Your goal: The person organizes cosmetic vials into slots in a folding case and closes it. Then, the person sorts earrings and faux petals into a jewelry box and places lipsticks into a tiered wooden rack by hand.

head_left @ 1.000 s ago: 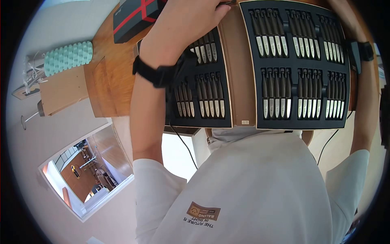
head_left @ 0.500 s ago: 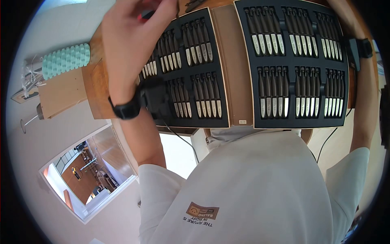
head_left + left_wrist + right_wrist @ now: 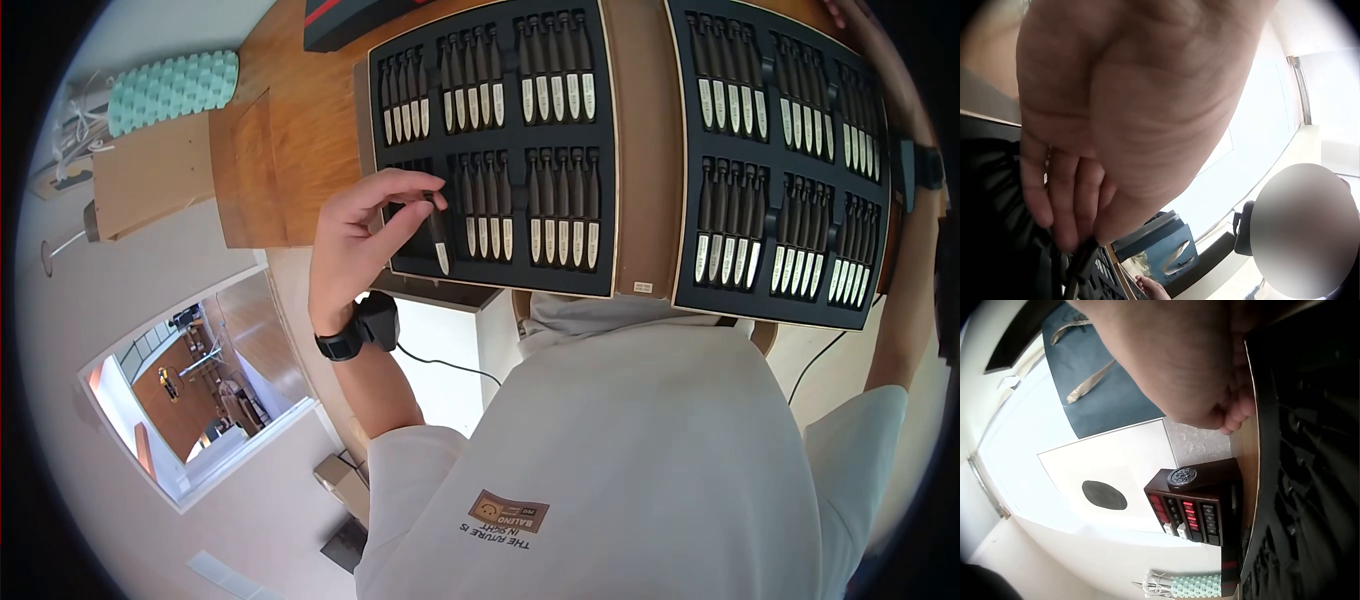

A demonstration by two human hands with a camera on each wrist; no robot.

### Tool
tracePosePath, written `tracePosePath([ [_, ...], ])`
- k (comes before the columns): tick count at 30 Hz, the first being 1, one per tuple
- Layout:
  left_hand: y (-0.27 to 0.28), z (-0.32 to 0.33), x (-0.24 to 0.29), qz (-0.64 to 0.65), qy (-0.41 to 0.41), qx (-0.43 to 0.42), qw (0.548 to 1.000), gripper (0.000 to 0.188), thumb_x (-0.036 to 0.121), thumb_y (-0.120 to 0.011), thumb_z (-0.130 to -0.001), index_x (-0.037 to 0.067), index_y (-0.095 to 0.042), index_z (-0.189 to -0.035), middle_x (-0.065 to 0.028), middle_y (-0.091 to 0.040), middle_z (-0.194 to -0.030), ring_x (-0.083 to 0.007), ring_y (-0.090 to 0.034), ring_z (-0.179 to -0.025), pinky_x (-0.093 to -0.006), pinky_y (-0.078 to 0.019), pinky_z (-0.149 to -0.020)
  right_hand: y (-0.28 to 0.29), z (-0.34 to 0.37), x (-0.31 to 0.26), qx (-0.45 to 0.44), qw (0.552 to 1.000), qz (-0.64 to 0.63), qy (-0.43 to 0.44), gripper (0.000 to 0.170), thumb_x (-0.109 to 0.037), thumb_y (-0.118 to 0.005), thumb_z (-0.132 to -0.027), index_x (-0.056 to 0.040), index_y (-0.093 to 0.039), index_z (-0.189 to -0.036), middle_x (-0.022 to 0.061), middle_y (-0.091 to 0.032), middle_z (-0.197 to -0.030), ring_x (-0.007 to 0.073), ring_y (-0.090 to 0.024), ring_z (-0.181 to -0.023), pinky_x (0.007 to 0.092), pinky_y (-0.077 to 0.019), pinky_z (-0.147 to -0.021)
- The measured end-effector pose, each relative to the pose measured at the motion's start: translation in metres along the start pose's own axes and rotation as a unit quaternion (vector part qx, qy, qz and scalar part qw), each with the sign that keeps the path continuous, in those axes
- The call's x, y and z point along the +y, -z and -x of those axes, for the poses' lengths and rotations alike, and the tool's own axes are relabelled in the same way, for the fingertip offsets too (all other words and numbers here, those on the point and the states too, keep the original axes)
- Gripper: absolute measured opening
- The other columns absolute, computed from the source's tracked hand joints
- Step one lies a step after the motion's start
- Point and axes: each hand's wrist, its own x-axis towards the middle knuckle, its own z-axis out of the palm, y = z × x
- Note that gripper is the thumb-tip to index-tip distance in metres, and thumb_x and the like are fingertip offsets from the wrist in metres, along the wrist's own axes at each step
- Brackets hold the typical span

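While the left hand (image 3: pixel 365 235) pinches one dark pen (image 3: pixel 440 245), the right hand (image 3: pixel 1172 362) is beside the opened case (image 3: pixel 613 292).
A green studded roll (image 3: pixel 175 92) lies far left; then comes the held pen, pale end toward the body, at the left tray's (image 3: pixel 470 141) lower left; then the brown spine (image 3: pixel 645 150) and the right tray (image 3: pixel 722 149), whose edge the right hand may touch or grip: I cannot tell.
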Motion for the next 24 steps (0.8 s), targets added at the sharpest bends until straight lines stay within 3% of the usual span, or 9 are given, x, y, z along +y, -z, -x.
tracePosePath([
  [4, -0.003, 0.006, 0.0, 0.013, 0.014, 0.019, 1.0, 0.024, -0.01, -0.066, -0.094, -0.003, -0.073, -0.116, -0.0083, -0.074, -0.106, -0.014, -0.069, -0.097, -0.0269, -0.053, -0.089, -0.004, 0.001, -0.003, 0.021, 1.0, 0.0, -0.007, 0.027, -0.019, -0.063, -0.106, 0.0021, -0.075, -0.118, 0.0065, -0.073, -0.098, 0.0133, -0.065, -0.085, 0.0277, -0.0519, -0.078],
  [6, -0.001, 0.007, -0.007, 0.085, -0.03, 0.077, 0.993, 0.023, -0.011, -0.067, -0.094, -0.003, -0.072, -0.115, -0.0088, -0.074, -0.106, -0.0142, -0.069, -0.098, -0.0262, -0.0532, -0.089, -0.005, 0.001, -0.003, 0.025, 1.0, -0.006, -0.016, 0.027, -0.019, -0.063, -0.106, 0.0023, -0.075, -0.119, 0.0065, -0.073, -0.098, 0.0135, -0.065, -0.086, 0.0276, -0.0519, -0.078],
  [8, -0.001, 0.001, -0.005, 0.093, -0.023, 0.091, 0.991, 0.023, -0.011, -0.067, -0.094, -0.004, -0.072, -0.115, -0.0091, -0.074, -0.107, -0.0143, -0.069, -0.098, -0.0262, -0.0535, -0.088, -0.004, 0.0, -0.002, 0.022, 1.0, -0.007, -0.016, 0.028, -0.019, -0.063, -0.106, 0.0026, -0.074, -0.12, 0.0067, -0.073, -0.1, 0.0136, -0.064, -0.086, 0.0275, -0.0519, -0.079],
  [17, -0.013, -0.017, -0.002, -0.071, -0.012, 0.041, 0.997, 0.024, -0.003, -0.074, -0.091, 0.002, -0.075, -0.114, -0.0063, -0.073, -0.108, -0.0127, -0.065, -0.092, -0.0259, -0.0511, -0.084, -0.001, 0.0, -0.002, 0.008, 1.0, -0.001, -0.005, 0.027, -0.018, -0.064, -0.105, 0.0034, -0.074, -0.118, 0.0064, -0.073, -0.098, 0.0125, -0.064, -0.085, 0.0272, -0.0509, -0.079],
  [24, -0.027, -0.007, 0.011, -0.224, -0.044, 0.09, 0.969, 0.034, 0.003, -0.083, -0.083, 0.003, -0.074, -0.116, -0.0066, -0.063, -0.113, -0.0196, -0.062, -0.09, -0.03, -0.0522, -0.079, -0.003, 0.001, -0.004, 0.006, 1.0, 0.015, -0.004, 0.027, -0.018, -0.063, -0.106, 0.0027, -0.074, -0.12, 0.006, -0.073, -0.099, 0.0124, -0.064, -0.086, 0.0275, -0.0509, -0.08],
])
